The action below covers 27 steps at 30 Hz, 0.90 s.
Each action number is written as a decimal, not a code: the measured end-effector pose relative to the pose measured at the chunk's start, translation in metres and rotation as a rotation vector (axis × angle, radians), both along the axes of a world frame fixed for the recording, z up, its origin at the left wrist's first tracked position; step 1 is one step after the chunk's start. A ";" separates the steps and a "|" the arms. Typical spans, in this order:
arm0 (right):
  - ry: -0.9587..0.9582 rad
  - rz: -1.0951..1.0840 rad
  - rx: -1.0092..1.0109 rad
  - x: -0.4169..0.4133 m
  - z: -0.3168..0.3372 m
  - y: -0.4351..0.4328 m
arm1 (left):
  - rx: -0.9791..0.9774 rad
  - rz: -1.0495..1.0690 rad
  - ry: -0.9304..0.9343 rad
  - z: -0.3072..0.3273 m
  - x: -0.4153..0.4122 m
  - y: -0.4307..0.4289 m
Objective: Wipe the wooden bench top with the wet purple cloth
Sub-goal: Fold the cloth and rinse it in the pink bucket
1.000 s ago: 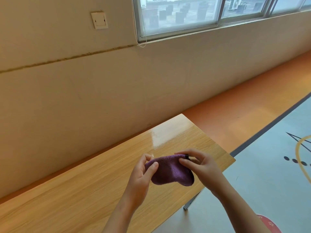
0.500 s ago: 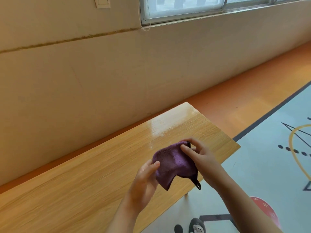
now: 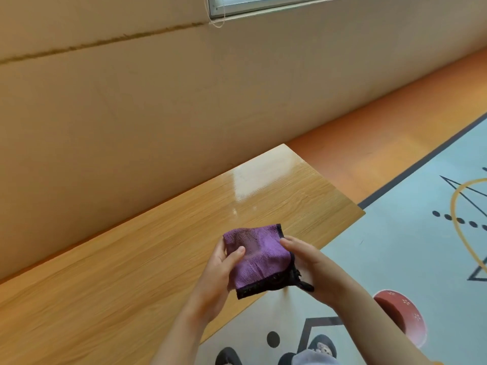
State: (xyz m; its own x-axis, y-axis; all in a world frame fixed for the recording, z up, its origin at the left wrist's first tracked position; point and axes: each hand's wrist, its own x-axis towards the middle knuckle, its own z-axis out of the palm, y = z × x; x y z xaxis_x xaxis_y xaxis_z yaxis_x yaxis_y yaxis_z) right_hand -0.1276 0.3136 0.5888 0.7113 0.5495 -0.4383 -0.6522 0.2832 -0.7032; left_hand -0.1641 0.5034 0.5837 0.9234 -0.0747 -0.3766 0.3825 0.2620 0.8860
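The purple cloth, folded into a flat square with a dark hem, is held in the air above the front edge of the wooden bench top. My left hand grips its left side, thumb on top and fingers underneath. My right hand holds its right edge, fingers along the hem. The cloth does not touch the bench. A glossy patch shines on the bench near its far right corner.
A beige wall runs along the back of the bench, with a window frame above. Right of the bench end lies orange floor and a pale patterned mat. My shoes show at the bottom edge.
The cloth has gone from a bunched wad to a flat folded square between both hands. The view has tilted down and the hands sit nearer the bench's front edge.
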 end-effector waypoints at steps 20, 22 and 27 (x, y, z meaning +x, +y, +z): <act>0.084 -0.447 -0.364 -0.014 -0.065 -0.292 | 0.023 -0.492 0.139 -0.049 0.061 -0.294; 0.135 -0.520 -0.350 -0.021 -0.079 -0.307 | 0.057 -0.544 0.198 -0.061 0.068 -0.315; 0.246 -0.670 -0.399 -0.032 -0.111 -0.337 | 0.178 -0.647 0.265 -0.094 0.086 -0.359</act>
State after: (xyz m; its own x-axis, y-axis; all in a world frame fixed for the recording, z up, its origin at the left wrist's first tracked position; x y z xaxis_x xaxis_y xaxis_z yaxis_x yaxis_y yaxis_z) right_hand -0.1593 -0.0236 0.4779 0.6917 -0.1885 -0.6972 -0.5820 0.4260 -0.6926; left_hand -0.0777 0.1440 0.4893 0.5909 -0.4924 -0.6391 0.6204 -0.2291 0.7501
